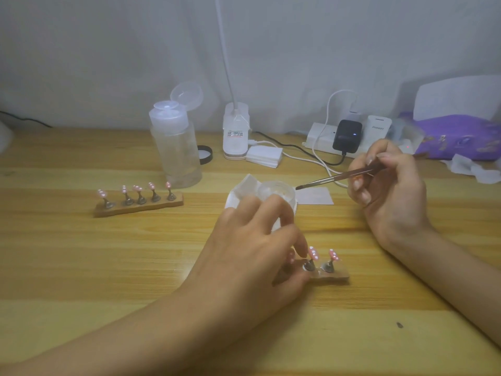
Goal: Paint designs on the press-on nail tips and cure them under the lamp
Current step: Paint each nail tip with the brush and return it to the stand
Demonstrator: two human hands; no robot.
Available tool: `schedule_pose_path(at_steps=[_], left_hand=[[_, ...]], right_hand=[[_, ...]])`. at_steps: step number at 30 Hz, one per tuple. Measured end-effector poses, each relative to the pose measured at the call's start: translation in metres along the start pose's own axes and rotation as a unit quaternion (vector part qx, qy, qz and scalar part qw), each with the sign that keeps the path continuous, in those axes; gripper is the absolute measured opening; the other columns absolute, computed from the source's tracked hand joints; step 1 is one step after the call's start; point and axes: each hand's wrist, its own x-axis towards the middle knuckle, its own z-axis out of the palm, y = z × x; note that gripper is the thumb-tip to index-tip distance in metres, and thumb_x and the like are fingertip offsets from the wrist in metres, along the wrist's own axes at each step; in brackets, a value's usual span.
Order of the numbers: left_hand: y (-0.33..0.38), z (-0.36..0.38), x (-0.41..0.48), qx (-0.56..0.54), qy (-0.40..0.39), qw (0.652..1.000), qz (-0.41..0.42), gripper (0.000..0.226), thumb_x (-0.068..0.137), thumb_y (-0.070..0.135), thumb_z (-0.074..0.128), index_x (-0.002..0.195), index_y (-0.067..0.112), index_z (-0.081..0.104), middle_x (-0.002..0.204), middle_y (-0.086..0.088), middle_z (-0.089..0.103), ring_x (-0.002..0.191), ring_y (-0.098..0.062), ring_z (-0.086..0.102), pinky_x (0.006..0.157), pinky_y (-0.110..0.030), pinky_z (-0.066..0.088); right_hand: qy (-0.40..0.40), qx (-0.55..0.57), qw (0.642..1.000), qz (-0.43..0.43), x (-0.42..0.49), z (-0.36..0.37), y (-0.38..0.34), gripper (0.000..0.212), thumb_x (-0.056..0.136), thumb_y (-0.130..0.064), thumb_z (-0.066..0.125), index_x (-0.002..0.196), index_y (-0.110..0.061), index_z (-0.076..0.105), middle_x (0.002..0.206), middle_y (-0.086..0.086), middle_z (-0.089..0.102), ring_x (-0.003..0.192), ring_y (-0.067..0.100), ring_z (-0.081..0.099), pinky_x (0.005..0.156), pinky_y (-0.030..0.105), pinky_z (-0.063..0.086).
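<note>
Grips a slim brush (336, 177) in the right hand (390, 191), thumb and curled fingers closed round the handle, bristles aimed leftward and hovering just at the rim of a small clear jar (275, 189). Curls the left hand (257, 240) palm-down over the near stand (334, 276), fingertips and thumb pinching its left end beside a metal peg and hiding that part of the wooden strip. Finds two pink nail tips (333, 255) with white dots upright on pegs just right of the left fingertips, nearer than the right wrist. Finds the jar just beyond the left knuckles, seated on a folded white tissue (241, 195), with a white card (317, 196) flat under the brush tip, left of the right fingers. Finds the far stand (138, 206) well to the left of the left hand on the wooden table (81, 267), carrying five more nail tips, and behind it a clear bottle (176, 153) with its cap flipped up. Sees, beyond the left hand at the wall, a white lamp base (235, 134); beyond the right hand, a power strip (322, 138) with a black adapter (347, 135) plugged in; to the right of that hand, a purple pack (461, 137).
</note>
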Motion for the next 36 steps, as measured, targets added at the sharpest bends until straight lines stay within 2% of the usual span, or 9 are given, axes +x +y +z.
schedule_pose_path(at_steps=[4, 10, 15, 19, 22, 26, 28, 32, 36], left_hand=[[0.01, -0.003, 0.008, 0.096, 0.021, 0.994, 0.039, 0.023, 0.077, 0.041, 0.054, 0.074, 0.027, 0.072, 0.094, 0.008, 0.063, 0.082, -0.021, 0.061, 0.066, -0.032, 0.051], [0.011, 0.002, 0.012, 0.153, 0.081, 0.981, 0.087, 0.01, 0.077, 0.029, 0.066, 0.069, 0.024, 0.069, 0.089, 0.006, 0.065, 0.076, -0.022, 0.06, 0.063, -0.035, 0.048], [0.011, 0.002, 0.009, 0.156, 0.16, 0.959, 0.172, 0.019, 0.087, 0.015, 0.066, 0.07, 0.024, 0.065, 0.084, 0.005, 0.066, 0.069, -0.021, 0.057, 0.061, -0.036, 0.043], [0.001, -0.022, 0.019, 0.002, 0.164, 0.971, 0.173, 0.017, 0.093, 0.013, 0.061, 0.08, 0.021, 0.068, 0.081, 0.008, 0.061, 0.065, -0.016, 0.05, 0.054, -0.031, 0.044], [-0.024, -0.032, 0.029, -0.137, 0.161, 0.973, 0.089, 0.009, 0.093, 0.009, 0.067, 0.085, 0.013, 0.066, 0.075, 0.015, 0.051, 0.059, 0.0, 0.045, 0.055, -0.012, 0.034], [-0.054, -0.02, 0.029, -0.355, 0.146, 0.92, -0.073, 0.015, 0.091, 0.02, 0.071, 0.081, 0.017, 0.06, 0.082, 0.0, 0.065, 0.051, -0.001, 0.044, 0.051, -0.01, 0.032], [-0.064, -0.014, 0.026, -0.407, 0.141, 0.894, -0.122, 0.018, 0.09, 0.024, 0.073, 0.081, 0.018, 0.059, 0.09, -0.004, 0.069, 0.048, -0.004, 0.045, 0.046, -0.012, 0.034], [-0.072, -0.01, 0.023, -0.469, 0.141, 0.86, -0.146, 0.025, 0.089, 0.023, 0.068, 0.089, 0.002, 0.055, 0.099, -0.003, 0.076, 0.048, -0.01, 0.057, 0.04, -0.016, 0.036], [-0.074, -0.008, 0.022, -0.496, 0.146, 0.842, -0.153, 0.02, 0.081, 0.026, 0.073, 0.082, 0.013, 0.058, 0.09, -0.006, 0.074, 0.044, -0.011, 0.047, 0.043, -0.016, 0.039]], right_hand=[[-0.002, -0.001, 1.0, 0.002, 0.001, 0.0, 0.0, 0.026, 0.095, -0.004, 0.024, 0.075, -0.013, 0.038, 0.055, 0.0, 0.051, 0.042, 0.009, 0.042, 0.04, 0.02, 0.026], [-0.005, -0.004, 1.0, -0.002, 0.002, 0.0, 0.002, 0.022, 0.092, -0.006, 0.026, 0.075, -0.014, 0.039, 0.056, -0.001, 0.052, 0.041, 0.009, 0.042, 0.039, 0.02, 0.026], [0.0, -0.002, 1.0, 0.006, 0.001, -0.001, 0.002, 0.025, 0.094, -0.005, 0.026, 0.075, -0.014, 0.039, 0.056, 0.0, 0.052, 0.041, 0.009, 0.042, 0.039, 0.02, 0.027], [-0.002, 0.01, 1.0, 0.006, 0.001, -0.002, 0.002, 0.02, 0.091, -0.008, 0.029, 0.075, -0.014, 0.039, 0.056, -0.001, 0.051, 0.043, 0.009, 0.044, 0.04, 0.019, 0.029], [-0.01, 0.012, 1.0, 0.01, 0.0, -0.001, 0.001, 0.019, 0.091, -0.011, 0.034, 0.073, -0.014, 0.041, 0.056, -0.001, 0.052, 0.046, 0.01, 0.048, 0.041, 0.017, 0.034], [-0.037, -0.023, 0.999, 0.011, -0.003, 0.002, 0.001, 0.017, 0.09, -0.017, 0.043, 0.073, -0.016, 0.047, 0.055, 0.001, 0.057, 0.046, 0.013, 0.05, 0.042, 0.018, 0.039], [-0.048, -0.039, 0.998, 0.011, -0.004, 0.003, 0.0, 0.019, 0.091, -0.019, 0.045, 0.073, -0.018, 0.05, 0.056, 0.004, 0.058, 0.045, 0.015, 0.051, 0.043, 0.019, 0.041], [-0.058, -0.08, 0.995, -0.004, -0.006, 0.007, -0.002, 0.021, 0.095, -0.025, 0.051, 0.076, -0.017, 0.048, 0.057, 0.005, 0.061, 0.046, 0.017, 0.053, 0.044, 0.02, 0.044], [-0.063, -0.133, 0.987, -0.062, -0.007, 0.013, -0.01, 0.024, 0.098, -0.027, 0.055, 0.076, -0.021, 0.048, 0.056, 0.0, 0.06, 0.046, 0.016, 0.051, 0.043, 0.02, 0.042]])
